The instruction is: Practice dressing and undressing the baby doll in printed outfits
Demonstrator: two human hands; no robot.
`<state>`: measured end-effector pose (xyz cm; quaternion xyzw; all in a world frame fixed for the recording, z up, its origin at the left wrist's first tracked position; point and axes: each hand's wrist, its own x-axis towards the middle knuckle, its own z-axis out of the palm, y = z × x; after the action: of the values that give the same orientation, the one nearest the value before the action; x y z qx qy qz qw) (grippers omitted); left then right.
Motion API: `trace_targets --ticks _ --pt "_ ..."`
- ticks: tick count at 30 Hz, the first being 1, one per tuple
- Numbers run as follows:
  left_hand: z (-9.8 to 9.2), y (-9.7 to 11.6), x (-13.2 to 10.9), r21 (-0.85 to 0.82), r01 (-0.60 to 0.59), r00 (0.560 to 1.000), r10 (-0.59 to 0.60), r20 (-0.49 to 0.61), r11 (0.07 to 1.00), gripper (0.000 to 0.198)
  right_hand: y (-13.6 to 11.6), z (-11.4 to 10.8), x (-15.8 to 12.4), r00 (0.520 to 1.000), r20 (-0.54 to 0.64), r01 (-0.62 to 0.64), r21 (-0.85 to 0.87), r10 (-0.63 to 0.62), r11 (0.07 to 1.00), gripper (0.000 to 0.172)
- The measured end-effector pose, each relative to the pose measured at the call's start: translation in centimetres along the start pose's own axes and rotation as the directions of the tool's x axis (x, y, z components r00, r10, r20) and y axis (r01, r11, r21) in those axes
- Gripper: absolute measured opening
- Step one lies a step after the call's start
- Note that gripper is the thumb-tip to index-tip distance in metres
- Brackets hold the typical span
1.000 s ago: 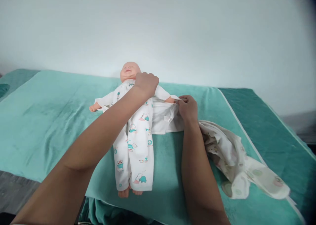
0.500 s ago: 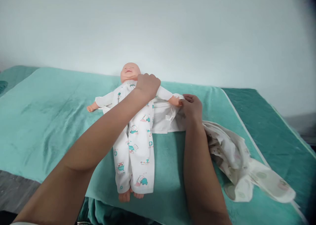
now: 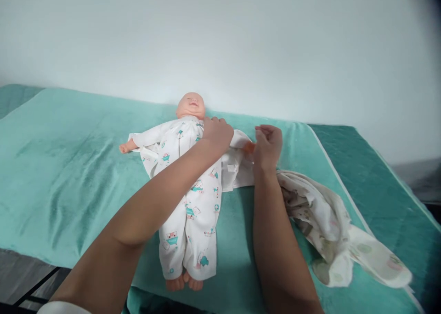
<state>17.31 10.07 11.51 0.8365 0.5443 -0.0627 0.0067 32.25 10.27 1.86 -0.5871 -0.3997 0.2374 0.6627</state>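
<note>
1. The pale wall (image 3: 220, 42) is smooth and plain, backing the counter, whose own top is hidden.
2. The green cloth (image 3: 86, 153) spreads over that top, likely to give a soft bed; it is plush, with shallow wrinkles at left.
3. The doll (image 3: 181, 134) lies face up mid-cloth, head toward the wall, arms spread, probably so both sides can be reached. Its head is round and smooth, seemingly plastic; its white suit (image 3: 203, 208) is soft fabric with teal and pink prints.
4. The crumpled garment (image 3: 320, 208) lies at right, perhaps to be out of the way: thin, cream, heavily folded.
5. The left hand (image 3: 217, 132) curls over the doll's shoulder area, seemingly steadying it; its fingertips are hidden, so I cannot tell what it grips. The right hand (image 3: 269, 144) is half curled, narrow, just beside the doll's hand (image 3: 248, 146); whether it pinches any fabric is unclear.
6. The white panel (image 3: 241, 174) lies open below that sleeve, seemingly loose: thin, creased, with a small pale tag (image 3: 233, 168).
</note>
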Motion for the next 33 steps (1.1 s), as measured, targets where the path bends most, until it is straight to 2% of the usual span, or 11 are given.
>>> trace_targets --ticks 3,5,7,9,12,13,15,18,21,27,33 --pt "0.6 -0.3 -2.0 -0.046 -0.050 0.990 0.044 -0.134 0.998 0.035 -0.4 1.1 -1.5 0.949 0.241 0.235 -0.117 -0.202 0.965 0.025" --pt "1.2 -1.1 -3.6 -0.095 -0.117 0.967 0.092 -0.237 0.989 0.031 -0.6 1.6 -2.2 0.889 0.382 0.314 -0.115 -0.250 0.942 0.029" --pt "2.1 -2.4 -5.3 -0.165 -0.181 0.931 0.115 -0.348 0.970 0.030 -0.6 1.8 -2.6 0.835 0.470 0.387 -0.134 -0.286 0.912 0.032" --pt "3.2 -4.0 -6.8 -0.259 -0.207 0.872 0.058 -0.485 0.943 0.030 -0.6 1.9 -2.8 0.798 0.523 0.444 -0.178 -0.298 0.878 0.035" --pt "4.9 -6.7 -8.2 -0.423 -0.200 0.763 -0.130 -0.633 0.884 0.030 -1.0 2.4 -3.4 0.774 0.563 0.471 -0.207 -0.289 0.857 0.040" --pt "5.4 -7.6 -8.4 -0.480 -0.196 0.739 -0.193 -0.645 0.855 0.030 -1.3 2.6 -3.8 0.769 0.573 0.462 -0.191 -0.284 0.866 0.042" --pt "6.2 -9.3 -8.4 -0.595 -0.186 0.724 -0.301 -0.621 0.782 0.030 -1.9 3.0 -4.9 0.747 0.608 0.423 -0.126 -0.267 0.897 0.047" --pt "7.0 -10.8 -7.8 -0.727 -0.170 0.738 -0.404 -0.541 0.665 0.028 -2.7 3.8 -6.4 0.688 0.677 0.366 -0.014 -0.261 0.930 0.049" --pt "7.2 -11.0 -7.3 -0.764 -0.156 0.751 -0.428 -0.503 0.626 0.023 -2.9 4.3 -7.0 0.655 0.706 0.329 0.053 -0.269 0.943 0.050" --pt "7.0 -10.2 -7.3 -0.695 -0.182 0.736 -0.373 -0.565 0.695 0.008 -2.2 4.6 -6.6 0.663 0.714 0.269 0.051 -0.223 0.962 0.059" --pt "7.0 -9.5 -7.7 -0.447 -0.302 0.681 -0.137 -0.719 0.842 0.013 -2.5 4.5 -6.8 0.605 0.740 0.361 0.076 -0.295 0.930 0.063"
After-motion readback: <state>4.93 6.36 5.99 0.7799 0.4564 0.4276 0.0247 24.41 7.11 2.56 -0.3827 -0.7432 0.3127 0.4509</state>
